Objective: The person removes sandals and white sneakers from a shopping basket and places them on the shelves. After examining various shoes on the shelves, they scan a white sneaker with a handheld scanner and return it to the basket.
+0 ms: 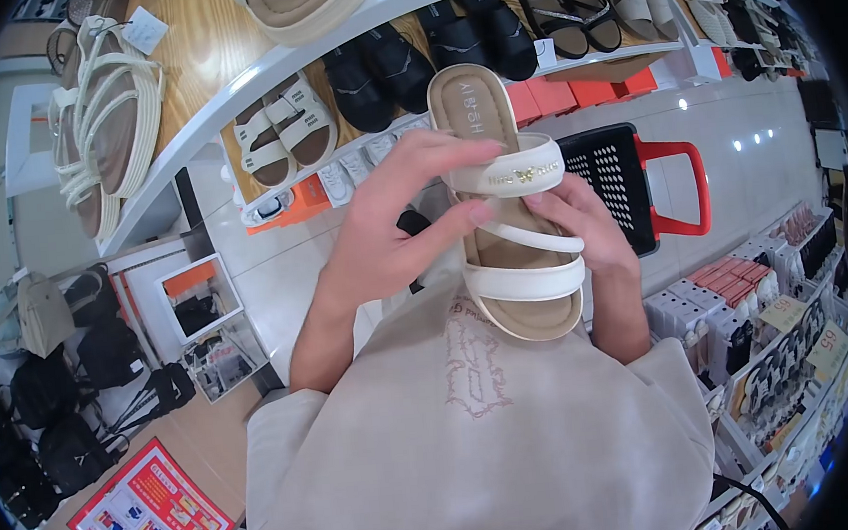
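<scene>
A white strappy sandal (509,208) with a tan insole and a small gold ornament on its top strap is held up in front of my chest. My left hand (395,217) grips its left side, thumb and fingers on the upper strap. My right hand (590,227) supports the right side from behind, fingers touching the straps. Both forearms rise from my beige sweatshirt (477,430).
Shelves of sandals curve above: white strappy pairs (108,110), white slides (284,127), black sandals (427,50). A black basket with red handle (636,178) sits on the floor. Black bags (66,393) hang at left; packaged goods (745,290) fill racks at right.
</scene>
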`<state>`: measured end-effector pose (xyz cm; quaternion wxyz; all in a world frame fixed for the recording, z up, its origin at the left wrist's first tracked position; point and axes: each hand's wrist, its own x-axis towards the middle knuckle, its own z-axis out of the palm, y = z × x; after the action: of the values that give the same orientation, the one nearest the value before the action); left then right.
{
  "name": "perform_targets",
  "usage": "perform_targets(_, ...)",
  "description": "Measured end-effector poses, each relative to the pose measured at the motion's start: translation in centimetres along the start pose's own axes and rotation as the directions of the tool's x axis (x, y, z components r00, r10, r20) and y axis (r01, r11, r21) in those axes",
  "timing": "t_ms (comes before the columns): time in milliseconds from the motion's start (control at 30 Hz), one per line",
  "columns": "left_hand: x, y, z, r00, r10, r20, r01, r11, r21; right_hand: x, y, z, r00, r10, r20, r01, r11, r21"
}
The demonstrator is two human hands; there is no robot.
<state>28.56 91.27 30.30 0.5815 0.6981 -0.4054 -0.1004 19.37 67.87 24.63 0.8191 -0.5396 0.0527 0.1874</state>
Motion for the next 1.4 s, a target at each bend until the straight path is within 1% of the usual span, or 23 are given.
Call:
perform_targets(33,0.1,0.0,0.1,1.0,-0.001,-0.002,0.001,1.0,0.0,0.0,0.1,0.0,1.0,0.001,0.001,-0.001,1.0,-0.001)
perform_targets(100,0.2,0.3,0.3,0.999,0.029,-0.013,-0.029,0.999,0.037,-0.1,0.2,0.3,1.0,0.016,-0.002,-0.015,0.988,0.153)
perform_targets(233,0.3,0.5,0.4,1.0,0.008,-0.01,-0.008,1.0,0.008,-0.1,0.3,0.7,0.999,0.039,-0.02,-0.036,0.99,0.133)
perform_targets(300,0.3,0.6,0.4,0.999,-0.036,-0.002,0.036,0.998,-0.044,-0.2,0.2,0.7,0.999,0.041,-0.016,-0.038,0.988,0.147)
perform_targets(400,0.3,0.6,0.5,0.997,-0.081,-0.003,0.08,0.995,-0.054,0.0,0.5,0.8,0.999,0.045,-0.016,-0.042,0.984,0.174)
perform_targets(500,0.2,0.3,0.7,0.997,-0.081,-0.016,0.08,0.995,-0.06,0.1,0.7,0.7,0.999,0.051,-0.013,-0.047,0.98,0.192)
perform_targets(733,0.3,0.4,0.8,0.995,-0.094,-0.024,0.091,0.99,-0.107,0.2,0.9,0.7,0.998,0.06,-0.021,-0.056,0.983,0.172)
perform_targets(800,0.3,0.4,0.8,0.994,-0.106,-0.02,0.102,0.985,-0.136,0.2,0.9,0.6,0.998,0.058,-0.003,-0.056,0.983,0.173)
perform_targets(900,0.1,0.1,1.2,0.993,-0.104,-0.062,0.094,0.986,-0.139,0.3,0.9,0.7,0.998,0.057,0.001,-0.056,0.987,0.149)
perform_targets(1033,0.0,0.1,1.1,0.993,-0.103,-0.059,0.094,0.986,-0.14,0.3,1.0,0.6,0.998,0.06,0.004,-0.06,0.99,0.13)
perform_targets(1100,-0.1,0.4,1.0,0.984,-0.167,-0.059,0.154,0.972,-0.176,0.4,1.0,0.6,0.996,0.078,0.039,-0.082,0.992,0.096)
perform_targets(1200,-0.1,0.5,1.0,0.978,-0.2,-0.054,0.188,0.968,-0.167,0.4,0.8,0.7,0.994,0.101,0.028,-0.103,0.993,0.06)
perform_targets(1300,-0.2,0.5,0.8,0.976,-0.217,-0.036,0.208,0.964,-0.167,0.4,0.8,0.8,0.995,0.092,0.035,-0.093,0.995,0.032)
perform_targets(1400,-0.3,0.6,0.9,0.97,-0.239,-0.048,0.229,0.962,-0.149,0.5,1.0,0.9,0.997,0.074,0.037,-0.075,0.997,0.034)
